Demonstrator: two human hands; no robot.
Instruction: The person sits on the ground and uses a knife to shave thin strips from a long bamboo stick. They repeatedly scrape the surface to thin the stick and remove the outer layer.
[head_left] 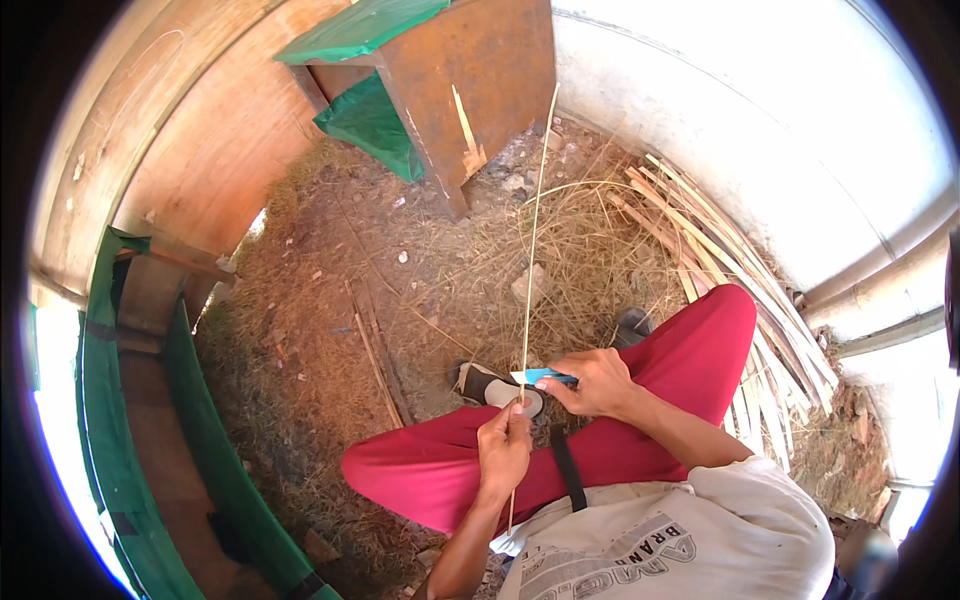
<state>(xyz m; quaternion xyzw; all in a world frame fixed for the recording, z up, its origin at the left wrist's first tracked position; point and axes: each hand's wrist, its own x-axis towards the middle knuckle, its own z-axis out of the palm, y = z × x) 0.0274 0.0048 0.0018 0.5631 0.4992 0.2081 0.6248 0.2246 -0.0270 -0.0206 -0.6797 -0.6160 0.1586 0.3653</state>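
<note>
I sit with red trousers (690,350) over a straw-covered floor. My left hand (505,445) pinches a long thin pale strip (535,230) that rises from my lap toward the wooden box ahead. My right hand (600,382) grips a small blue-handled blade (545,376), its edge pressed against the strip just above my left fingers. The strip's lower end pokes out below my left hand.
A brown wooden box (470,80) with green plastic sheeting (355,30) stands ahead. A pile of split pale strips (740,270) lies at the right along a white wall (760,120). Green-lined wooden panels (200,420) stand at the left. A sandalled foot (490,385) rests on the straw.
</note>
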